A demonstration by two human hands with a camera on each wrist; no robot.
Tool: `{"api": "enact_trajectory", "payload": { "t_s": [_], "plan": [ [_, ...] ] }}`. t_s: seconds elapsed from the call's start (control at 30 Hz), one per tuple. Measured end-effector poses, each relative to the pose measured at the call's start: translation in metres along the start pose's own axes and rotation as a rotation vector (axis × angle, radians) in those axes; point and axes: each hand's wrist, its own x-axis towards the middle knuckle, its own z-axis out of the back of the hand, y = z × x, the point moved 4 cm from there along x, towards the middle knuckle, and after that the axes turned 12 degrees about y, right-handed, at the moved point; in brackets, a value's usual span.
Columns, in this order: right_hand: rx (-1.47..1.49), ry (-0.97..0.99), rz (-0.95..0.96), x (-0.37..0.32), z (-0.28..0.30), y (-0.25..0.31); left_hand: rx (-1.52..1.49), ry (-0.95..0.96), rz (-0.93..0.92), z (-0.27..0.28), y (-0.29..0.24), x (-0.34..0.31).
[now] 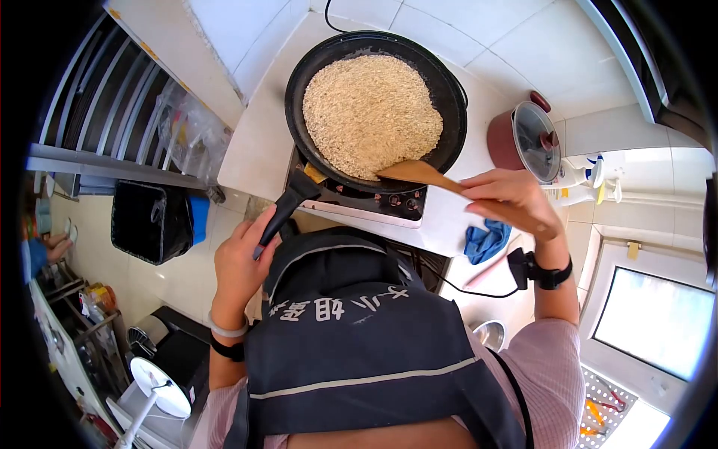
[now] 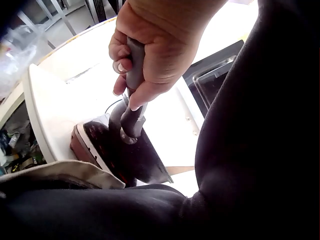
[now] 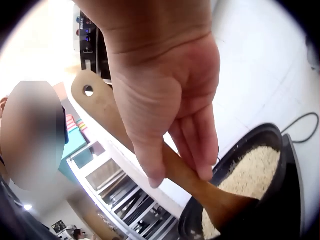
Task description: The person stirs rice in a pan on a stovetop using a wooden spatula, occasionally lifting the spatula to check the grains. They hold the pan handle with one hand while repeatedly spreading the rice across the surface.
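A black wok (image 1: 296,123) sits on an induction cooker (image 1: 366,203), with a broad heap of pale, oat-like grain (image 1: 370,108) inside. My left hand (image 1: 243,254) grips the wok's black handle (image 1: 288,209); in the left wrist view its fingers (image 2: 122,65) curl round the grey part. In my right hand (image 1: 516,198) is a wooden spatula (image 1: 422,173), its blade in the near right edge of the grain. The right wrist view has the thumb (image 3: 154,170) on one side of the spatula's shaft and the fingers on the other.
To the wok's right stands a dark red pot (image 1: 505,142) with a glass lid, near spray bottles (image 1: 591,176). A blue cloth (image 1: 486,241) lies on the counter nearer me. A black bin (image 1: 138,224) stands on the floor at left, below a metal rack (image 1: 105,90).
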Motion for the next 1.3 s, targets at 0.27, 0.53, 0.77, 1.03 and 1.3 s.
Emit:
{"api": "enact_trajectory", "payload": {
  "t_s": [0.27, 0.53, 0.77, 1.03, 1.3],
  "plan": [
    [-0.584, -0.194, 0.303, 0.056, -0.038, -0.021, 0.004, -0.014, -0.03, -0.004, -0.004, -0.001],
    [0.096, -0.772, -0.14, 0.034, -0.005, -0.064, 0.024, -0.017, -0.038, -0.008, -0.006, -0.002],
    [0.208, -0.849, -0.391, -0.014, -0.002, -0.098, 0.022, -0.021, -0.047, -0.007, -0.002, 0.0],
    [0.941, -1.009, -0.257, 0.095, -0.023, -0.155, 0.016, 0.052, -0.067, -0.004, -0.001, 0.001],
    [0.074, -0.557, -0.005, 0.096, -0.042, -0.074, 0.021, 0.06, -0.124, 0.008, 0.011, 0.009]
  ]
}}
